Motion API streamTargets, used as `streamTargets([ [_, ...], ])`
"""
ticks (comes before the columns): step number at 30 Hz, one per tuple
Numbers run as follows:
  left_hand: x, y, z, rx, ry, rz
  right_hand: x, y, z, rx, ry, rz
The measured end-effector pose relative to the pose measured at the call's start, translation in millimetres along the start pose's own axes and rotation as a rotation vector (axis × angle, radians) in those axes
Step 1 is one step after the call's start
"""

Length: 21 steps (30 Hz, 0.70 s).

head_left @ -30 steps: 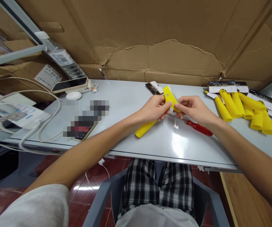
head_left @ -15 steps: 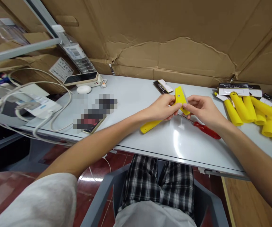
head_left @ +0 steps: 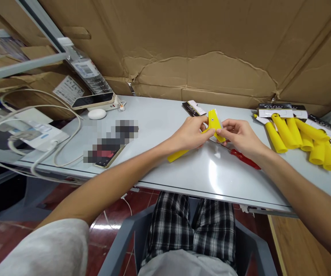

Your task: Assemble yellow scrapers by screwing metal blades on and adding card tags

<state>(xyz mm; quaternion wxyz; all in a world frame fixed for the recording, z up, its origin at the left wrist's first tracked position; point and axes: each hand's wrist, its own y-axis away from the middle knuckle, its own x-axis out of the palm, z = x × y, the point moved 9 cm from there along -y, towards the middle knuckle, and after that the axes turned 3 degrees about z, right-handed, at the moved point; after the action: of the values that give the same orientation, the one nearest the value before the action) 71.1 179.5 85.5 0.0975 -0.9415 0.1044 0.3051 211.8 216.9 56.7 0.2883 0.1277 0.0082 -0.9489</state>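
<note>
My left hand (head_left: pixel 193 132) is closed around a yellow scraper (head_left: pixel 214 119); its handle sticks out below the hand toward the front left. A screw shows on the scraper's flat head, and a thin clear or metallic edge runs along its right side. My right hand (head_left: pixel 240 136) pinches the lower right end of that head with thumb and fingers. Under the right hand, a screwdriver with a red handle (head_left: pixel 245 158) lies on the table, its shaft partly hidden. Behind my left hand rests a black-and-white packaging card (head_left: pixel 193 108).
Several yellow-handled scrapers (head_left: pixel 289 132) with cards lie in a pile at the right. A phone (head_left: pixel 113 155), partly pixelated, lies on the white table (head_left: pixel 154 115). Further left are a white mouse (head_left: pixel 97 114), a water bottle (head_left: pixel 86 71), a power strip (head_left: pixel 43 130) and loose cables. Cardboard lines the back.
The camera view has shifted slightly, so everything sits a little further left and lower. Both hands keep their hold on the scraper, with hardly any change in grip.
</note>
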Motion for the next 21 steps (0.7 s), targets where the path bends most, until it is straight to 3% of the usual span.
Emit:
streamTargets([
  [5,-11,8,-10,0.123,-0.100,-0.198,-4,1,3,-0.004,-0.048,-0.054],
  [12,6,9,-15,0.362,-0.409,-0.120,-9,2,5,0.012,-0.042,-0.088],
  [21,18,11,-13,0.225,-0.783,-0.113,-10,1,7,-0.002,-0.045,-0.104],
])
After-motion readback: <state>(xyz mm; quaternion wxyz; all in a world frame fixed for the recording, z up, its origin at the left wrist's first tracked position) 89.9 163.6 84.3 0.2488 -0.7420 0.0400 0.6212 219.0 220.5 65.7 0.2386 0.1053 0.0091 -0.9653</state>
